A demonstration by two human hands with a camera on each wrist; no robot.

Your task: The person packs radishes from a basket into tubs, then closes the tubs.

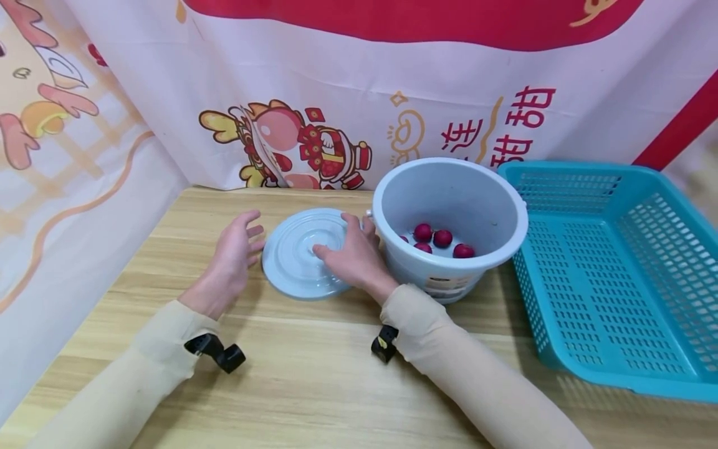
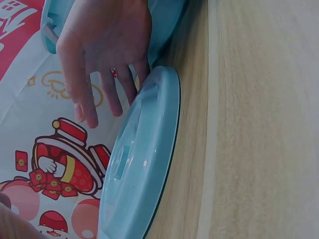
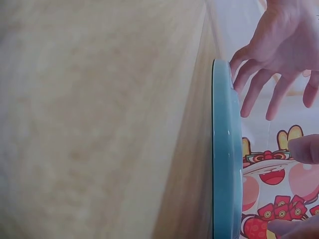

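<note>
A round pale-blue lid [image 1: 291, 274] lies flat on the wooden table, left of a pale-blue bucket [image 1: 404, 255]. Just beyond the lid's left edge is my left hand [image 1: 227, 262], its fingers spread and holding nothing. My right hand [image 1: 359, 259] hovers at the lid's right side, close to the bucket, with thumb and fingers apart; whether it touches the rim cannot be made out. In the left wrist view the right hand [image 2: 107, 45] appears beyond the lid [image 2: 149, 149], its fingers loosely extended. Several dark red radishes [image 1: 442, 238] rest on the bucket's floor.
A teal perforated plastic basket [image 1: 611, 299] stands right of the bucket, against its side. A printed cloth [image 1: 336, 68] hangs behind the table [image 1: 314, 374], and another cloth [image 1: 101, 162] borders it on the left.
</note>
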